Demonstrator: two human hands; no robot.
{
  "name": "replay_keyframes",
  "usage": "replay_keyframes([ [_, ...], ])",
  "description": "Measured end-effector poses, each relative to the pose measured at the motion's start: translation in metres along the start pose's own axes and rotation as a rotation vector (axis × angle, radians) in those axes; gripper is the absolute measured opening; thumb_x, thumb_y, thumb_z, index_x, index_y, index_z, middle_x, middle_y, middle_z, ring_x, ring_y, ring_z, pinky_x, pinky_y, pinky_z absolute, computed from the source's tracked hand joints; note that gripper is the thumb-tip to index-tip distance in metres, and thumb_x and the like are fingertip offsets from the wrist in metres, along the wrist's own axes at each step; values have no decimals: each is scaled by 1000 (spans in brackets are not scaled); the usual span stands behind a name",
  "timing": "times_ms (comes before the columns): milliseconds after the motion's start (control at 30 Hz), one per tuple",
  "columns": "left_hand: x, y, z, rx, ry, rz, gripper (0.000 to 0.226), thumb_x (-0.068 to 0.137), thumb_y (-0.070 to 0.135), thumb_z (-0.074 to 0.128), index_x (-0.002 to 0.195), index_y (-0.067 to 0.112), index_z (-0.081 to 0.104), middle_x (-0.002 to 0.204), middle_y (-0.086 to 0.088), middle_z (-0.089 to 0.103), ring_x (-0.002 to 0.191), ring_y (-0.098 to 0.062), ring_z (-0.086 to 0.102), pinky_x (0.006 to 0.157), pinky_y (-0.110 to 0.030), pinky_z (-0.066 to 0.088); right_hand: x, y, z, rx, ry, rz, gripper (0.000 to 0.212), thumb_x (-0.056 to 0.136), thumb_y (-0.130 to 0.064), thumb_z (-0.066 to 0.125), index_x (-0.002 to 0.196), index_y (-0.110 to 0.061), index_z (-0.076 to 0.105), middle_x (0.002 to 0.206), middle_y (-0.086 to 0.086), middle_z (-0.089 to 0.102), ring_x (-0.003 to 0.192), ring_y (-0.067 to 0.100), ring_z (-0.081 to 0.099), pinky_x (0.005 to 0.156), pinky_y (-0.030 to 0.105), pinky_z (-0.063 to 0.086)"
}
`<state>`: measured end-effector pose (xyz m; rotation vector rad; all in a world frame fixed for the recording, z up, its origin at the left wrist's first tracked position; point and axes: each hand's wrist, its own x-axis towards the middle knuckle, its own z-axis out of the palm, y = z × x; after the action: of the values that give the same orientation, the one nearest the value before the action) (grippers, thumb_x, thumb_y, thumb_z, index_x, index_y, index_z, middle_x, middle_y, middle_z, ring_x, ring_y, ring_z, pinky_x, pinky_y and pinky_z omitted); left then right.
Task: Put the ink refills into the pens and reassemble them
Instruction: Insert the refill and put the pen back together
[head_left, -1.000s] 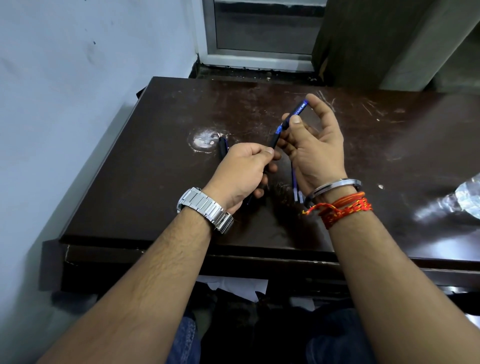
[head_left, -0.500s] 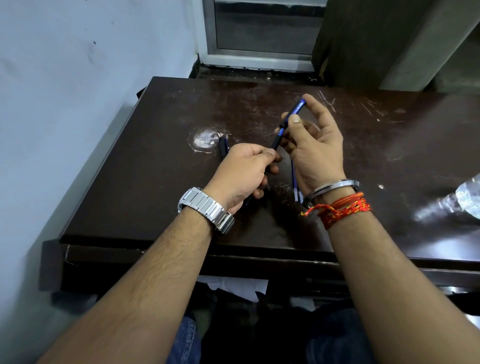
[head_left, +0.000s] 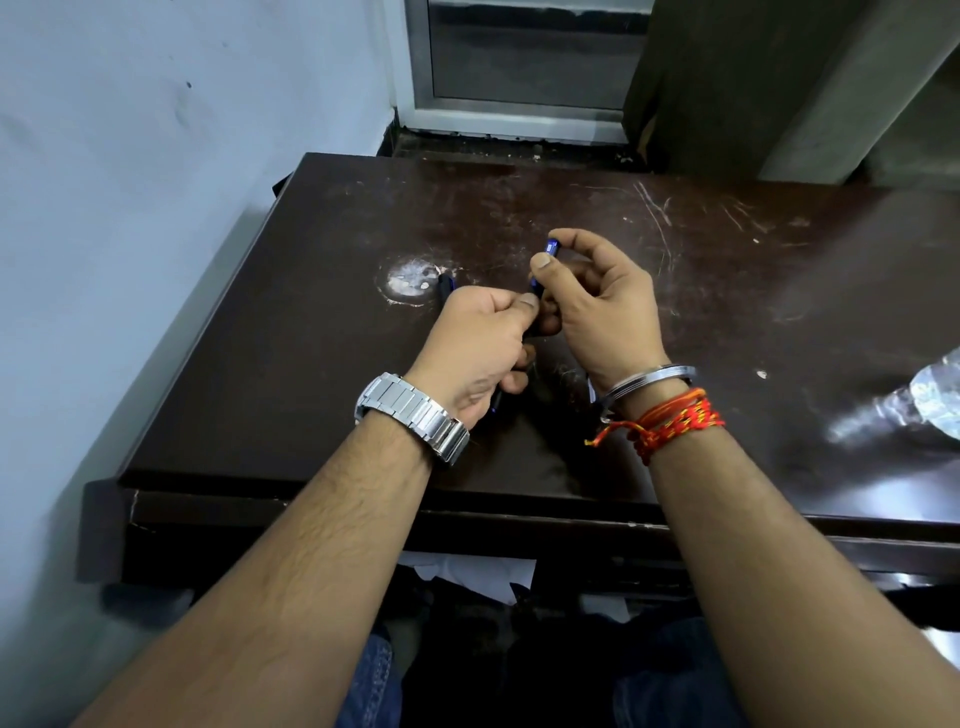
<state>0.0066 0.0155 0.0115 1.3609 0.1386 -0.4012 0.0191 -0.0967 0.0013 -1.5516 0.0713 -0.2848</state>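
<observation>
The blue pen barrel (head_left: 546, 262), pinched by the right hand (head_left: 597, 306), has been drawn down against the left hand (head_left: 475, 345), closed on the dark lower section, so the 2 halves look nearly joined above the table (head_left: 311, 364).

text check | blue pen (head_left: 550, 248) in the right hand (head_left: 597, 306) has a small white print near its top end, way too tiny and blurry to read | nothing else lettered
</observation>
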Motion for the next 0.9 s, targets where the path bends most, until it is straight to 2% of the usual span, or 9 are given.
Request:
replay_keyframes([
  [200, 0, -2, -1, 5, 2, 7, 18, 102, 13, 46, 94, 3, 59, 75, -3, 60, 46, -7, 33, 35, -14, 21, -2, -1, 2, -4, 15, 31, 12, 88, -7, 63, 96, -16, 66, 66, 1, 69, 47, 8, 55, 47, 21, 50],
  [300, 0, -6, 3, -5, 32, 48, 22, 102, 14, 46, 89, 7, 63, 73, -4, 57, 48, -9, 32, 36, -15, 22, -2, -1, 2, -44, 21, 11, 15, 85, -12, 67, 95, -24, 68, 75, 11, 72, 63, 17, 63, 63, 39, 60],
  [333, 0, -8, 4, 0, 54, 65, 23, 101, 15, 47, 86, 10, 63, 74, -8, 53, 48, -10, 32, 36, -15, 23, -2, 0, 2, -67, 20, 1, 17, 85, -16, 70, 97, -27, 69, 80, 13, 73, 69, 20, 66, 70, 45, 61],
  [400, 3, -10, 5, 33, 85, 89, 25, 100, 17, 48, 81, 11, 63, 78, -10, 46, 47, -12, 34, 37, -18, 26, -2, 1, 3, -118, 17, -15, 24, 84, -24, 73, 107, -27, 69, 86, 12, 74, 81, 24, 70, 78, 49, 59],
  [500, 10, -6, -4, 163, 155, 141, 24, 95, 20, 55, 74, 15, 66, 70, -9, 55, 48, -14, 46, 40, -23, 37, -3, 3, 5, -173, 59, -18, 37, 83, -34, 73, 117, -23, 65, 82, 2, 75, 83, 18, 71, 85, 47, 57],
  [600, 20, 1, -29, 362, 429, 216, 23, 84, 27, 65, 67, 13, 70, 59, 1, 60, 55, -18, 60, 50, -29, 53, -3, 3, 5, -213, 124, 0, 38, 83, -38, 71, 116, -23, 60, 80, -1, 75, 87, 20, 71, 88, 47, 55],
  [700, 25, 8, -59, 615, 651, 254, 27, 73, 33, 74, 61, 9, 69, 59, 3, 65, 65, -20, 67, 61, -28, 53, -3, 4, 3, -247, 159, 17, 31, 83, -37, 71, 109, -23, 62, 79, 0, 74, 82, 20, 72, 83, 45, 57],
  [833, 25, 10, -73, 769, 705, 184, 18, 69, 29, 81, 65, 13, 74, 61, 7, 64, 73, -20, 69, 64, -22, 46, -5, 4, 5, -295, 152, 13, 24, 83, -33, 71, 103, -23, 64, 77, -2, 74, 78, 16, 72, 81, 40, 58],
  [900, 24, 10, -71, 789, 701, 173, 19, 69, 29, 82, 67, 12, 75, 63, 4, 66, 73, -21, 69, 65, -23, 49, -7, 5, 6, -335, 139, 3, 21, 82, -33, 72, 100, -23, 65, 76, -5, 73, 74, 11, 71, 76, 30, 59],
])
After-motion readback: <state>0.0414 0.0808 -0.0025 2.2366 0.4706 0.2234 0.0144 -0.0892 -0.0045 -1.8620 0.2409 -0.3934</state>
